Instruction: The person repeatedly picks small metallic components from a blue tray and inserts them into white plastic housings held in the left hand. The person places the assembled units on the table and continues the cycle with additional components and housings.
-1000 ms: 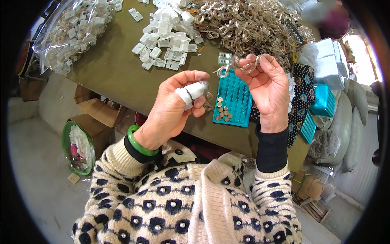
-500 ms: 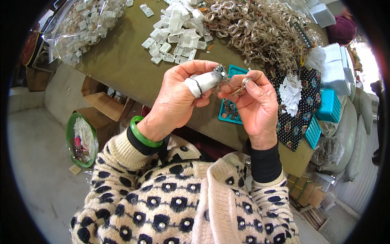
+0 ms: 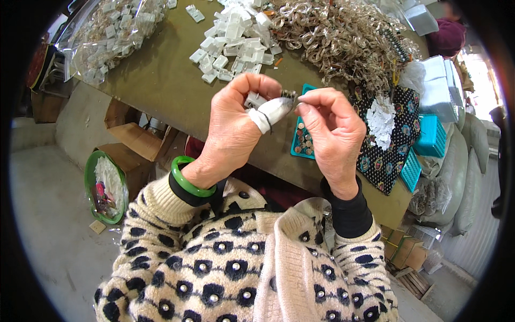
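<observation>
My left hand [image 3: 228,126] pinches a small dark part [image 3: 289,95] between its wrapped thumb and its fingers. White wrapping [image 3: 271,114], tied with a dark band, covers that thumb. A small white plastic housing [image 3: 255,100] shows inside the same hand, behind the thumb. My right hand [image 3: 339,129] is closed in a pinch close beside the dark part; whatever its fingertips hold is too small to make out. Below the hands, partly covered by them, a teal tray [image 3: 296,146] holds small round metallic pieces [image 3: 306,144].
White plastic housings [image 3: 233,43] are heaped at the far middle. Coiled clear cables [image 3: 327,37] fill the far right. White scraps [image 3: 381,123] lie on a patterned cloth [image 3: 405,126], near stacked teal trays [image 3: 431,137]. A bag of parts [image 3: 110,40] stands far left.
The coiled cable in my right hand no longer shows there; its fingers have moved up to the dark part. A white housing now shows in my left hand.
</observation>
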The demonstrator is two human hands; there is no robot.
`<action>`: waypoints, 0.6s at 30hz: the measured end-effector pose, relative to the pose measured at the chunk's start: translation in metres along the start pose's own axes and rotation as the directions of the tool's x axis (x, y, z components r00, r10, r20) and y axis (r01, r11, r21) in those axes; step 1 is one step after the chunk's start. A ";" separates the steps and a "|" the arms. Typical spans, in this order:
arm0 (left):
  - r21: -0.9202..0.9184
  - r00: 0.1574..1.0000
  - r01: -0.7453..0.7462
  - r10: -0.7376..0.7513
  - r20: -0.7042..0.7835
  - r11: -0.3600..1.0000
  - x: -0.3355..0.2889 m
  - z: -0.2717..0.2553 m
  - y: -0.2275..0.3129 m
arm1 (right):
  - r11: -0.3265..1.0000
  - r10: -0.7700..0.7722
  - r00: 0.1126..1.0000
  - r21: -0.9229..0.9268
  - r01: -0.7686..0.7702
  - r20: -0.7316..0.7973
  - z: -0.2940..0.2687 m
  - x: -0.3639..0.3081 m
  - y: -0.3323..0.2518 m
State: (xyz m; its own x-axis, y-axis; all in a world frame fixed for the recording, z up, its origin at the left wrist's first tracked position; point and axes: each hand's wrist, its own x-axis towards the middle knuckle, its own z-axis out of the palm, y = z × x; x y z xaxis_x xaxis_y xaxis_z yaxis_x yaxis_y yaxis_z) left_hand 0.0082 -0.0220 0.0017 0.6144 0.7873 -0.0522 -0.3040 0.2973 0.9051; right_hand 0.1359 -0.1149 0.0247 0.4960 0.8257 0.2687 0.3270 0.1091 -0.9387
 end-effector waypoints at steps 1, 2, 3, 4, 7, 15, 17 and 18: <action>0.020 0.998 0.068 -0.068 0.006 0.998 -0.001 -0.002 0.000 | 1.000 -0.004 1.000 -0.021 0.005 0.011 -0.001 0.000 0.000; -0.002 0.997 0.080 -0.080 -0.010 0.997 -0.002 -0.001 -0.001 | 0.995 0.093 0.995 -0.032 -0.092 0.025 -0.002 -0.003 -0.001; -0.032 0.997 0.075 -0.076 -0.016 0.997 -0.004 0.000 -0.002 | 0.995 0.096 0.995 -0.033 -0.096 0.013 -0.001 -0.003 -0.001; 0.033 0.997 0.069 -0.068 -0.024 0.997 -0.003 -0.001 -0.001 | 0.993 0.117 0.993 -0.007 -0.117 -0.004 0.000 -0.004 -0.001; -0.002 0.996 0.077 -0.077 -0.046 0.997 -0.002 0.003 0.002 | 0.989 0.145 0.989 -0.015 -0.145 0.004 0.002 -0.007 -0.004; -0.067 0.992 0.111 -0.115 -0.055 0.992 0.005 0.022 0.014 | 0.925 0.295 0.954 0.233 -0.300 0.056 -0.014 0.004 -0.007; -0.088 0.998 0.063 -0.065 -0.017 0.994 0.007 0.024 0.011 | 0.893 0.343 0.936 0.278 -0.353 0.085 -0.019 0.004 -0.006; -0.098 0.999 0.045 -0.045 -0.001 0.994 0.007 0.025 0.010 | 0.905 0.319 0.945 0.274 -0.326 0.072 -0.020 0.002 -0.006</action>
State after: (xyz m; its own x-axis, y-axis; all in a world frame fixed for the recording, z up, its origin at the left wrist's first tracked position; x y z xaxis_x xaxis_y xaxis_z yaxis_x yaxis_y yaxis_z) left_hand 0.0276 -0.0274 0.0206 0.6270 0.7734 -0.0935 -0.3456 0.3836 0.8564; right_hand 0.1511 -0.1245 0.0353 0.5153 0.8549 -0.0607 -0.0865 -0.0186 -0.9961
